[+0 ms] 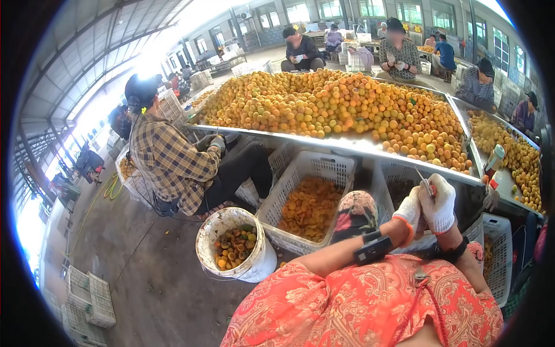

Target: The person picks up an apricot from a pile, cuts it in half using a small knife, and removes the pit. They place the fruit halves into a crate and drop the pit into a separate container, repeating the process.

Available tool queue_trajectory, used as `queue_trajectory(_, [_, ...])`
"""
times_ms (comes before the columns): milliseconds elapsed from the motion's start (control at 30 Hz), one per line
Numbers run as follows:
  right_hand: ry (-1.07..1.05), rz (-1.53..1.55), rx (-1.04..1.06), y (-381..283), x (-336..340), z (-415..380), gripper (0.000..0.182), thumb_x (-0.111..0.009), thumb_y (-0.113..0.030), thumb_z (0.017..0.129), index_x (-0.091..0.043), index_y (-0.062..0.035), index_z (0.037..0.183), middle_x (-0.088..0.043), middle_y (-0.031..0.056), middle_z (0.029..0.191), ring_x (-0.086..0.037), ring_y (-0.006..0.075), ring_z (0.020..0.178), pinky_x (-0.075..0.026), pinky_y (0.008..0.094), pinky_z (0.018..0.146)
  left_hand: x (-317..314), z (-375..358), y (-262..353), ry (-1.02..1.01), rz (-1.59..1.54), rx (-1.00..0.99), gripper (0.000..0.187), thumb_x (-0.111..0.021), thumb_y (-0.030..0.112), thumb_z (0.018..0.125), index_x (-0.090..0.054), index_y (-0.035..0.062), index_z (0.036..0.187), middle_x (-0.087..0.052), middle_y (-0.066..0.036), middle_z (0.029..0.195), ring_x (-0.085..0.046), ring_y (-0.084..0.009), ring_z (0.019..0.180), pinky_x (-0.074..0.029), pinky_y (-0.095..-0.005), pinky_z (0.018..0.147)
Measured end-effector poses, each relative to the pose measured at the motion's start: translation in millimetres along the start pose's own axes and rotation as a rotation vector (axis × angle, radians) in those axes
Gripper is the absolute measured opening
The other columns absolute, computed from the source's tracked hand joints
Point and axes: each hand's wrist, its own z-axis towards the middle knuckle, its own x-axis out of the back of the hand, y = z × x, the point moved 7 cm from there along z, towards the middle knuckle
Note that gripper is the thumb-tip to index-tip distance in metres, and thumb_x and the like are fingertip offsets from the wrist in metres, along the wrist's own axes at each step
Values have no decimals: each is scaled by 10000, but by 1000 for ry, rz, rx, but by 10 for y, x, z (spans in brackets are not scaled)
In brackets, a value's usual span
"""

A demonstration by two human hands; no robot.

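Both my hands wear white knit gloves and are together above my lap, at the near edge of the metal table [370, 146]. My right hand [437, 203] is closed around a small knife [425, 180] with a reddish handle, its thin blade pointing up and left over the table edge. My left hand [409, 211] is closed beside it, touching it; what its fingers hold, if anything, is hidden. A large heap of orange fruit [324, 104] lies on the table just beyond.
A white crate of orange fruit pieces [269, 215] and a white bucket of discarded fruit [269, 260] stand on the left. A person in a checked shirt [167, 156] sits beyond them. More people sit across the table. Another crate [502, 222] is at my right.
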Motion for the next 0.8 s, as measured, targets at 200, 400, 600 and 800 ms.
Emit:
queue_trajectory(200, [-50,64,173,-106,22,33,180,-657,-52,787,-496,-24,714,-478,133,634,-520,335,559,-402,382,516,-42,-130,67,24,38,71,547,-456,756,828,-448,246,633,-347,49,501,-241,-124,372,-115,-299,398])
queue_trajectory(400, [-111,52,118,-106,73,36,191,-709,-92,732,-536,-20,767,-535,141,740,-559,350,661,-444,389,588,-3,-57,49,-48,17,14,495,-549,683,834,-447,234,651,-327,52,493,-259,-119,367,-132,-306,391])
queue_trajectory(600, [-150,154,-23,-52,144,2,236,-694,-71,736,-598,1,939,-594,131,841,-606,295,784,-493,354,708,88,52,30,-72,-97,138,553,-444,746,866,-441,225,679,-310,52,485,-261,-132,375,-152,-302,408])
queue_trajectory(800, [-1,607,-537,488,214,-158,156,-555,-140,980,-660,-37,929,-518,-78,668,-386,-12,539,-263,172,476,-5,26,53,-197,-6,164,531,-417,657,923,-450,200,655,-348,32,495,-276,-137,395,-181,-314,440])
